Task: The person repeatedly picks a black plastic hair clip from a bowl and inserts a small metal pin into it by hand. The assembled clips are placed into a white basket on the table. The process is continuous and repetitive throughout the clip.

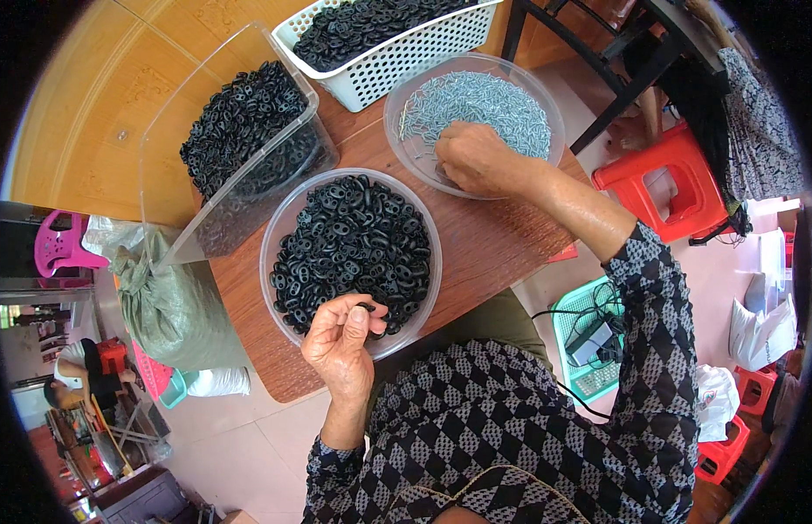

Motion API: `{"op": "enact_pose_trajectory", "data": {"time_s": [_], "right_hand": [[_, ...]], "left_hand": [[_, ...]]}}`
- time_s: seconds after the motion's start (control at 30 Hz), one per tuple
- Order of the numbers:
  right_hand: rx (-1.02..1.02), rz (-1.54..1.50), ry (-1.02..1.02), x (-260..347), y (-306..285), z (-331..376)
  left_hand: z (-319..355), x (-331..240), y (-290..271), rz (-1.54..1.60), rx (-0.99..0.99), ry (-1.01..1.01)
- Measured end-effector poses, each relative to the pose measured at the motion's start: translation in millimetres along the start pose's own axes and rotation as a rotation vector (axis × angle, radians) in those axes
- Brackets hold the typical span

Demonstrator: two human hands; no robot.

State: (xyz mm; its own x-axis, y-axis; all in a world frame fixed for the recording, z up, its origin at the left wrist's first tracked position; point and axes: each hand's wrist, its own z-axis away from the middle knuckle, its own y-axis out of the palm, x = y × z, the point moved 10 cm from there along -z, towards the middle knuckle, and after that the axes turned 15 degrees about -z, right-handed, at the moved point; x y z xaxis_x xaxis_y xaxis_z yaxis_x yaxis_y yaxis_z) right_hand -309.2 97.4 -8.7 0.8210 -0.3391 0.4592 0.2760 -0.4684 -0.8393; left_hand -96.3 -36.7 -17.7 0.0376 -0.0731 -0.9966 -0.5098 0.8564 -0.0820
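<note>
Head view: pinches a black piece (365, 306) in left hand (340, 341), over a round bowl (435, 288) of similar pieces (349, 236). Holds right hand (471, 159) curled at silver pins (502, 105) in a second bowl (409, 159); cannot tell its grip.

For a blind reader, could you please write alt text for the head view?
A person's left hand pinches a small black piece above a round tub of similar pieces, while the right hand is at a bowl of silvery rods. Tub and bowl stand on a wooden table, near a clear bin and white basket.
</note>
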Motion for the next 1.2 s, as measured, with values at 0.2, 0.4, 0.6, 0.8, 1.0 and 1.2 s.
{"op": "enact_pose_trajectory", "data": {"time_s": [0.2, 0.4, 0.6, 0.8, 1.0, 1.2], "right_hand": [[-0.006, -0.084, 0.067, -9.6, -5.8, 1.4], [-0.067, -0.188, 0.059, -5.8, -10.5, -0.4], [-0.048, -0.184, -0.003, -0.3, -1.2, -16.2], [-0.037, -0.117, -0.12, 16.1, -3.0, -16.5], [0.011, -0.018, -0.248, 27.5, 5.6, -15.1], [-0.062, -0.026, -0.149, 12.8, 0.8, -14.5]], "left_hand": [[0.2, -1.0, 0.0, 0.017, 0.004, 0.016], [0.1, 0.7, -0.1, 0.028, 0.009, 0.026], [-0.1, 1.2, -0.4, 0.034, 0.011, 0.009], [0.1, 1.1, -0.7, 0.023, 0.01, 0.008], [-0.7, 2.0, 0.0, 0.018, 0.018, -0.006], [-2.3, 1.2, 1.9, 0.025, 0.02, 0.0]]}}
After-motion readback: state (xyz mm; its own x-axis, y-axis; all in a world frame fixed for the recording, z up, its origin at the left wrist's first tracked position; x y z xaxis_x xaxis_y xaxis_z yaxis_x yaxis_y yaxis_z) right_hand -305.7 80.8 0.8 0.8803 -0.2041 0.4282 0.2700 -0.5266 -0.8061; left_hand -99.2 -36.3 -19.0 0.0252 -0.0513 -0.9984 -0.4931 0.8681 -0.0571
